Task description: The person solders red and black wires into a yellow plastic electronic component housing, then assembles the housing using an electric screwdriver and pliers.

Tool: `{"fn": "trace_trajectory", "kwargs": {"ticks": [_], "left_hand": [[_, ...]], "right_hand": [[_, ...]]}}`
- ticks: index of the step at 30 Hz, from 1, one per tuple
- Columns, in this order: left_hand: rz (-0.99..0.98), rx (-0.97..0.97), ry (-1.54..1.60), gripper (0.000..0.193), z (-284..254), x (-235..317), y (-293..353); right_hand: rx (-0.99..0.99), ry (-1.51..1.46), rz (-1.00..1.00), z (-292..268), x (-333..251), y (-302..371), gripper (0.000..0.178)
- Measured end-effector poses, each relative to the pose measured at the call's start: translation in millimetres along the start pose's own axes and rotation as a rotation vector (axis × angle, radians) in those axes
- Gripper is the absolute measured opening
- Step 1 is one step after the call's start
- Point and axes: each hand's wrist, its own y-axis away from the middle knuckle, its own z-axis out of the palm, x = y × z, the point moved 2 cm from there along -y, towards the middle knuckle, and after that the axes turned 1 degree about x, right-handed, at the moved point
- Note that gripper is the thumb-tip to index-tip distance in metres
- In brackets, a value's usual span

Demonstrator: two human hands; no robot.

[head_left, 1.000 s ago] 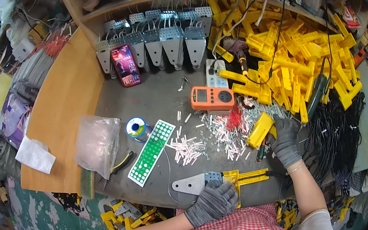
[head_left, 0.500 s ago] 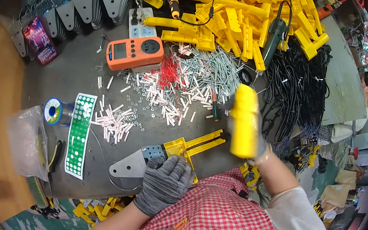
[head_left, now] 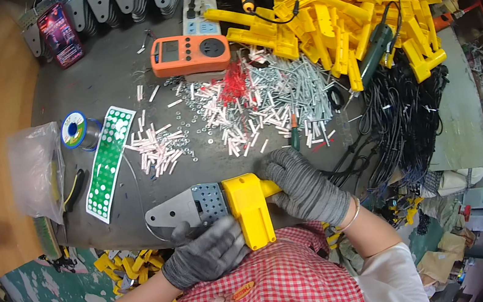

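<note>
In front of me on the bench lies a tool with a grey tapered metal plate [head_left: 173, 211], a perforated metal section [head_left: 208, 200] and a yellow plastic housing [head_left: 250, 210]. The housing's boxy end covers the inner end of the perforated section. My right hand [head_left: 311, 187], in a grey glove, is closed around the yellow handle and hides most of it. My left hand [head_left: 209, 251], also gloved, lies beside the housing and below the metal plate. Its fingers are stretched out and slightly blurred. A green-handled screwdriver [head_left: 294, 137] lies just beyond my right hand.
Farther off are loose screws [head_left: 307, 89], white sleeves [head_left: 158, 150], an orange meter [head_left: 191, 54] and piled yellow shells [head_left: 350, 0]. Black cables [head_left: 404, 122] and a dark green power screwdriver [head_left: 377, 51] lie right. A solder spool [head_left: 79, 132] and green sticker sheet [head_left: 110, 163] lie left.
My right hand has brought a yellow shell leftward onto the open shell holding the metal plate, covering it. My left hand has shifted from the top of the lower shell to beside the housing.
</note>
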Motion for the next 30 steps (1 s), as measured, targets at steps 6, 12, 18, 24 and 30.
{"fn": "trace_trajectory", "kwargs": {"ticks": [6,12,18,24,30], "left_hand": [[-0.326,0.301,0.548,0.054,-113,-116,-116],[-0.47,-0.011,0.749,0.057,-86,-122,-118],[-0.429,-0.018,0.652,0.053,-109,-116,-136],[-0.232,0.008,0.549,0.072,-106,-73,-202],[-0.205,-0.336,0.585,0.079,-94,-73,-197]], "right_hand": [[-0.143,-0.027,0.058,7,14,-2,0.046],[-0.46,-0.077,0.22,-3,24,-19,0.036],[-0.396,0.253,0.174,14,16,-18,0.031],[-0.079,0.105,0.061,35,38,20,0.029],[-0.151,0.088,0.317,3,28,28,0.028]]}}
